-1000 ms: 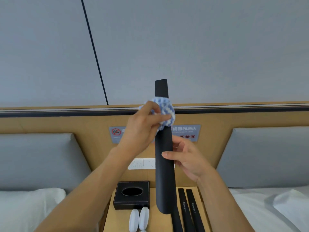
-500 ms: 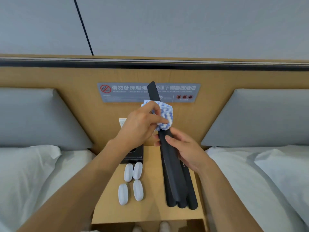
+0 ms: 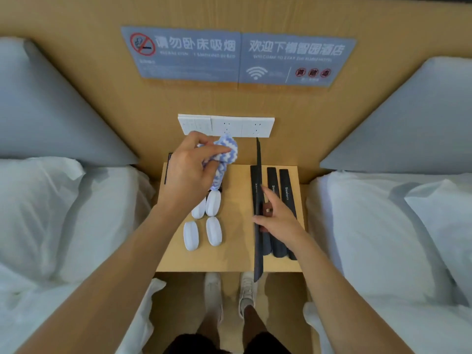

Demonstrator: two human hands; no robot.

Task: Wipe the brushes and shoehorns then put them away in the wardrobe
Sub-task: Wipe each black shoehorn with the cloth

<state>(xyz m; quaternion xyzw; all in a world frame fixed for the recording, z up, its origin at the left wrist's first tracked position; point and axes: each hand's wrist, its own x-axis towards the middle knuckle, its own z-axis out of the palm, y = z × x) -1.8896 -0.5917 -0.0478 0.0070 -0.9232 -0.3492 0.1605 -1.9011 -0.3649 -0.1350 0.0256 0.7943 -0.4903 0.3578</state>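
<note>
My right hand (image 3: 277, 221) pinches a long black shoehorn (image 3: 258, 175), held on edge above the wooden nightstand (image 3: 237, 218). Under it, three more black shoehorns (image 3: 286, 198) lie side by side on the right half of the nightstand. My left hand (image 3: 190, 172) grips a bunched blue-and-white cloth (image 3: 226, 155) above the left half, apart from the held shoehorn. Several white oval brushes (image 3: 213, 229) lie in two rows below the cloth.
A black tissue box (image 3: 168, 169) sits at the nightstand's back left, mostly hidden by my left hand. White sockets (image 3: 227, 125) and a grey sign (image 3: 237, 57) are on the wooden headboard. Beds with white duvets and grey pillows flank the nightstand. My shoes (image 3: 229, 292) stand on the floor in front.
The camera tilted down from the wall to the nightstand. The held shoehorn came down from upright to low over the others, and the cloth came off it and moved left.
</note>
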